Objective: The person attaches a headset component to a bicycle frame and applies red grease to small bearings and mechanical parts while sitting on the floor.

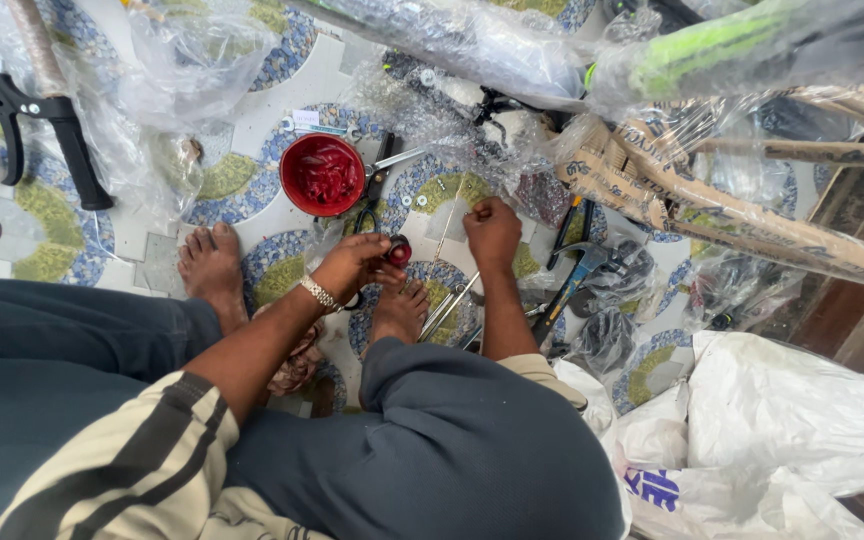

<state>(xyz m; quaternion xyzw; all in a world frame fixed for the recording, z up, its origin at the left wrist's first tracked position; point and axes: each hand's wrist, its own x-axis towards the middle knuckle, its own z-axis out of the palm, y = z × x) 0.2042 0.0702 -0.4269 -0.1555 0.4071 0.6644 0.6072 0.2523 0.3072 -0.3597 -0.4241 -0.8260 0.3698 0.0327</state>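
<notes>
The person sits on the patterned floor [252, 115], fitting a small red round part [399, 251]. The left hand [352, 265] has its grip pinched on that part, just above the bare feet. The right hand [492, 232] has its grip pressed together on a thin rod [444, 232]. Next, I judge, comes steady alignment.

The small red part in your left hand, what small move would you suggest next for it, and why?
Probably bring the small red part across to the right hand. The left hand pinches it above the tiled floor, while the right hand grips a thin rod beside it, not yet touching. The two seem meant to meet, though I cannot be sure.
</notes>
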